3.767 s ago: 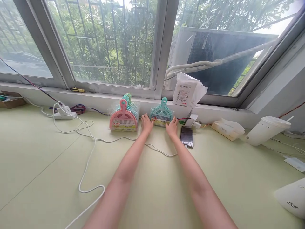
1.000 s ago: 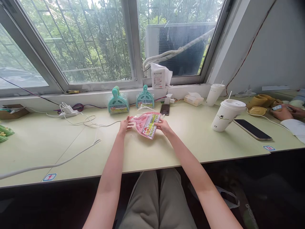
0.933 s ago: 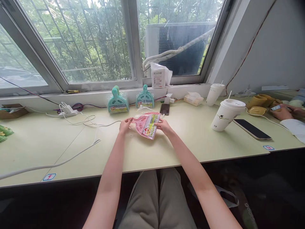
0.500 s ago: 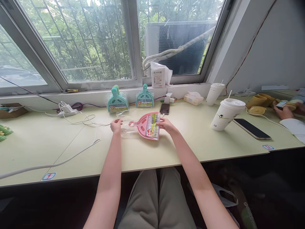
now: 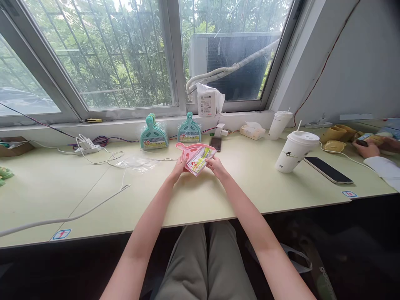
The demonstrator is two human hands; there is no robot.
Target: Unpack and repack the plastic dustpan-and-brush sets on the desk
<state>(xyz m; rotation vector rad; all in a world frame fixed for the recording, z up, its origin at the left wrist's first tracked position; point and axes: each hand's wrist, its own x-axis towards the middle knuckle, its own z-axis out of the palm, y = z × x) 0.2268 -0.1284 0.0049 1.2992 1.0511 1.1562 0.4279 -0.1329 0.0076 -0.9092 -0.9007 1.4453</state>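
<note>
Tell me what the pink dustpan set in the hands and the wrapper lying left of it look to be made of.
Pink dustpan set: looks like moulded plastic, a solid even pink with a smooth, slightly glossy surface; the brush bristles probably synthetic. Its printed label looks like paper or card.
Wrapper: thin clear plastic film, see-through, crinkled, with glints.

Pale green desk (image 5: 237, 200) spans the frame under wide grey-framed windows (image 5: 118, 62) across the top, daylight and trees behind the bars, AC unit (image 5: 231, 62) outside upper centre, plain grey wall (image 5: 359, 62) upper right, dark below.
</note>
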